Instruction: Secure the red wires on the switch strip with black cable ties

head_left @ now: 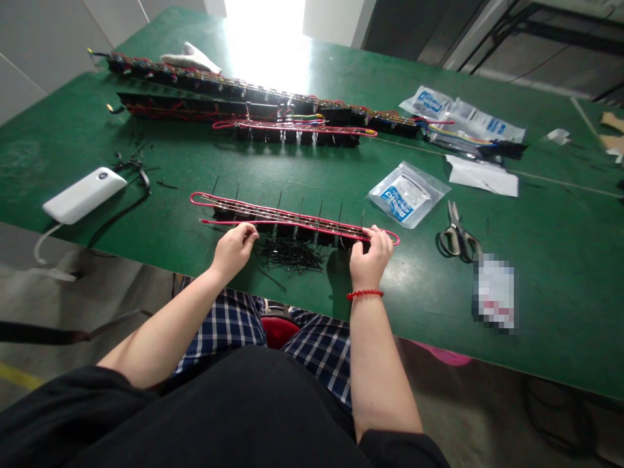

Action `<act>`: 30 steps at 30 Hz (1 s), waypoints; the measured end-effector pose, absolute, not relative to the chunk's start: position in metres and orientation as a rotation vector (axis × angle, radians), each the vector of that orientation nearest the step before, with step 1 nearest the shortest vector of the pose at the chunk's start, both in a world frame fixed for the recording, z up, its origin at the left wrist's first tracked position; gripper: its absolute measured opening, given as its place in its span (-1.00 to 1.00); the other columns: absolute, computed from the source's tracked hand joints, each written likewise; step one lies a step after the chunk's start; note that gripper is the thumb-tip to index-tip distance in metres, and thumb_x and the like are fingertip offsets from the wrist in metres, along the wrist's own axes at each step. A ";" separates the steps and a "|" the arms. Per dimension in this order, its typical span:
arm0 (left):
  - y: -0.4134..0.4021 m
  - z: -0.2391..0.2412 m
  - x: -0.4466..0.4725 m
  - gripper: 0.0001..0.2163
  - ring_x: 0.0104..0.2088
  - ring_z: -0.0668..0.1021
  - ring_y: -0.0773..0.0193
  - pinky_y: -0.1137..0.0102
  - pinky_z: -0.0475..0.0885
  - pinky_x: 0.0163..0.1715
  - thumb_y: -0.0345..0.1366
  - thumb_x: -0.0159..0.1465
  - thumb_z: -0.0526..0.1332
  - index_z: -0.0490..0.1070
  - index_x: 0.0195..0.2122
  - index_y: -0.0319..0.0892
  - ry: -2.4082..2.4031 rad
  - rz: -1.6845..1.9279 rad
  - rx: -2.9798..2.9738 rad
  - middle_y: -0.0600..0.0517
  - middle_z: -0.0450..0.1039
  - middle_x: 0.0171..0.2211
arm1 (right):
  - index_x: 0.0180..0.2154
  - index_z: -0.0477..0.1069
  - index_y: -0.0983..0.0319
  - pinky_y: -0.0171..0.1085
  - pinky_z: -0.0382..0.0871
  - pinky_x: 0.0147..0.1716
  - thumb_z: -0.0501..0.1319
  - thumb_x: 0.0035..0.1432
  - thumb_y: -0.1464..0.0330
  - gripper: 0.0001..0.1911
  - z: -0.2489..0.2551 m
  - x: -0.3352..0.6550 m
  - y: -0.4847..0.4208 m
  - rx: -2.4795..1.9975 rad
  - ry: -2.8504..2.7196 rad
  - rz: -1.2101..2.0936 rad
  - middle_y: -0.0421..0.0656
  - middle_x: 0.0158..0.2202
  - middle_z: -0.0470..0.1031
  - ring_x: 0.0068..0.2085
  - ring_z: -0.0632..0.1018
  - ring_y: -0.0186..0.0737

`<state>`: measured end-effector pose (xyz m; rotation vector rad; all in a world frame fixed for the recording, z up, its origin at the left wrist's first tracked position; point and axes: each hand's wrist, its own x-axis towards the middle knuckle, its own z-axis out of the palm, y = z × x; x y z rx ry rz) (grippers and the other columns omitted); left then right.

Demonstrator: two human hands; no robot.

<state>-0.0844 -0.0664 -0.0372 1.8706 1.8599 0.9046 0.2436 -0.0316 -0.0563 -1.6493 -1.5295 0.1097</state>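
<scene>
Head view: black wire harness (312, 223) lies on green table (560, 279), red wire (221, 223) looped lengthwise, thin black ties (320, 210) sticking up. Left hand (237, 247): fingertips pressed together by red wire, can't tell if pinching it. Right hand (371, 257) pinches harness's right end.

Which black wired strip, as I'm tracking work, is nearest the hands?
The short black strip with looped red wire, at the right hand, thin black ties standing along it; the others lie farther back.
</scene>
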 end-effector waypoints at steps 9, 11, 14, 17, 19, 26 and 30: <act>-0.070 -0.034 -0.085 -0.90 -0.33 0.59 0.24 0.37 0.42 -0.27 -0.23 0.36 0.17 0.43 -0.25 -0.09 1.777 0.991 1.745 0.04 0.62 -0.30 | -0.12 0.47 0.22 0.21 0.16 0.31 0.10 0.10 0.40 -0.69 -0.056 0.244 -0.031 -1.649 -1.531 0.098 0.04 0.08 0.51 0.21 0.40 0.03; -0.070 -0.035 -0.086 -0.90 -0.33 0.60 0.24 0.37 0.43 -0.26 -0.23 0.35 0.17 0.43 -0.25 -0.09 1.773 1.005 1.739 0.04 0.62 -0.30 | -0.11 0.47 0.23 0.21 0.17 0.31 0.10 0.09 0.40 -0.68 -0.057 0.244 -0.031 -1.638 -1.532 0.097 0.06 0.07 0.51 0.21 0.40 0.03; -0.070 -0.037 -0.087 -0.91 -0.31 0.61 0.25 0.37 0.45 -0.25 -0.23 0.34 0.19 0.43 -0.24 -0.09 1.760 1.045 1.713 0.04 0.61 -0.30 | -0.11 0.46 0.23 0.23 0.16 0.31 0.10 0.10 0.40 -0.69 -0.057 0.244 -0.031 -1.635 -1.534 0.100 0.06 0.07 0.51 0.21 0.40 0.04; -0.070 -0.037 -0.087 -0.90 -0.32 0.61 0.26 0.37 0.47 -0.25 -0.22 0.32 0.22 0.44 -0.21 -0.09 1.767 1.098 1.670 0.05 0.60 -0.30 | -0.11 0.47 0.22 0.22 0.17 0.31 0.10 0.10 0.40 -0.69 -0.057 0.244 -0.031 -1.636 -1.539 0.089 0.05 0.07 0.52 0.21 0.41 0.04; -0.070 -0.035 -0.086 -0.89 -0.35 0.60 0.28 0.39 0.47 -0.28 -0.22 0.31 0.24 0.45 -0.21 -0.10 1.790 1.129 1.653 0.06 0.59 -0.32 | -0.12 0.47 0.23 0.21 0.18 0.31 0.10 0.10 0.40 -0.69 -0.057 0.244 -0.031 -1.635 -1.541 0.077 0.04 0.06 0.52 0.20 0.41 0.03; -0.072 -0.030 -0.086 -0.90 -0.31 0.62 0.29 0.41 0.48 -0.26 -0.24 0.36 0.18 0.43 -0.18 -0.11 1.820 1.228 1.618 0.04 0.60 -0.29 | -0.10 0.47 0.22 0.24 0.15 0.31 0.11 0.10 0.41 -0.68 -0.056 0.244 -0.031 -1.646 -1.540 0.104 0.05 0.07 0.51 0.21 0.39 0.04; -0.072 -0.030 -0.086 -0.88 -0.31 0.61 0.30 0.41 0.48 -0.27 -0.23 0.37 0.17 0.41 -0.14 -0.11 1.837 1.286 1.592 0.04 0.60 -0.27 | -0.12 0.47 0.22 0.22 0.16 0.31 0.10 0.10 0.39 -0.69 -0.056 0.244 -0.031 -1.650 -1.531 0.093 0.05 0.06 0.52 0.21 0.40 0.04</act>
